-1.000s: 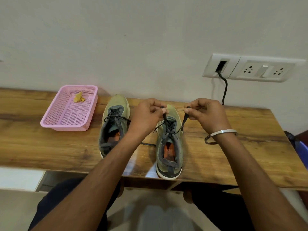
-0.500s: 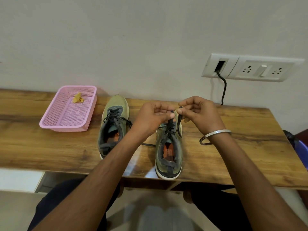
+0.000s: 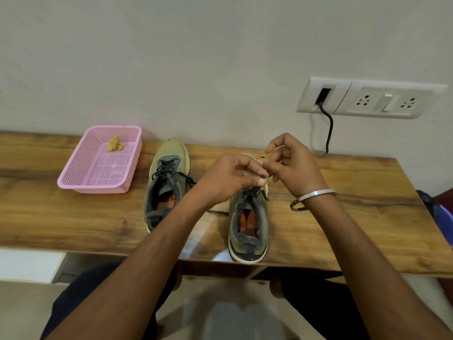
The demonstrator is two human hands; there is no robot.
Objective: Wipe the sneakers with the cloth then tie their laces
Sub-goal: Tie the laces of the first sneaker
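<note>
2 green and grey sneakers sit side by side on the brown wooden table, toes to the wall. both hands meet over the right sneaker. the left hand has its fingers curled and pinches the black lace of that shoe. the right hand is touching the left one, its fingers bent around the same lace, with 1 finger lifted up. it wears a silver bangle. the left sneaker has loose black laces. the small yellow cloth lies in the pink plastic basket at the left, well apart from the shoes.
</note>
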